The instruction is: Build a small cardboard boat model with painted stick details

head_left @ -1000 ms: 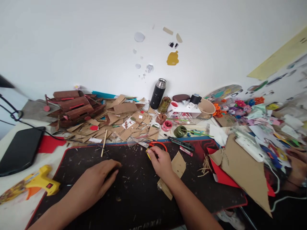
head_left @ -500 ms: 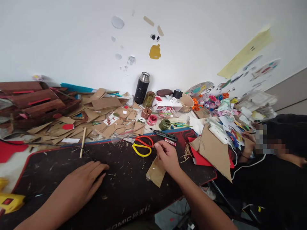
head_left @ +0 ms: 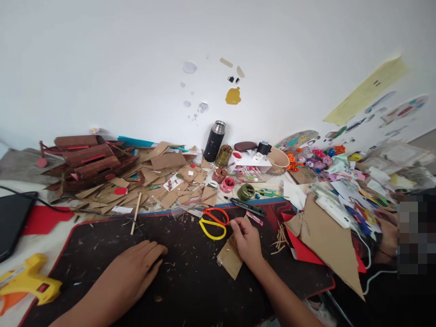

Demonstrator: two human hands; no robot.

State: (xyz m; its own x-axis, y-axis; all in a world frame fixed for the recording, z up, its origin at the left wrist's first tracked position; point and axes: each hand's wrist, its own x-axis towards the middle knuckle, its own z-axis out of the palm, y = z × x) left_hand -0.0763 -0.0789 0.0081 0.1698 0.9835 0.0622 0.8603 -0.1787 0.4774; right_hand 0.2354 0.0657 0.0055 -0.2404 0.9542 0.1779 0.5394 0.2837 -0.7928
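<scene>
At the far left, a black flat device (head_left: 15, 220) is set beside a red sheet (head_left: 47, 220), and nearer, a yellow glue gun (head_left: 42, 287) is laid on its side. Beyond them, brown boat-like models (head_left: 91, 159) are heaped toward the wall. On the dark mat (head_left: 190, 290), the left hand (head_left: 136, 265) is placed palm down, its fingers loosely curved and its thumb held a little apart; nothing is seen gripped by it. A thin wooden stick (head_left: 136, 213) is laid just beyond it, at the mat's far edge, with cardboard scraps (head_left: 170, 197) piled behind.

Near the middle, scissors (head_left: 214, 237) with one red and one yellow handle are laid on the mat, their blades pointed far left. The right hand (head_left: 248, 243) is held just to their right, thumb and forefinger drawn close together; whether anything is pinched, or the handles touched, cannot be told. A small brown cardboard piece (head_left: 230, 260) is partly covered by that hand. Beyond, a cutter (head_left: 247, 207) and a green paint jar (head_left: 245, 192) are seen.

Farther right, thin twigs (head_left: 281, 240) are bunched beside a large cardboard sheet (head_left: 332, 252), under which red material (head_left: 308, 254) is partly hidden.
</scene>
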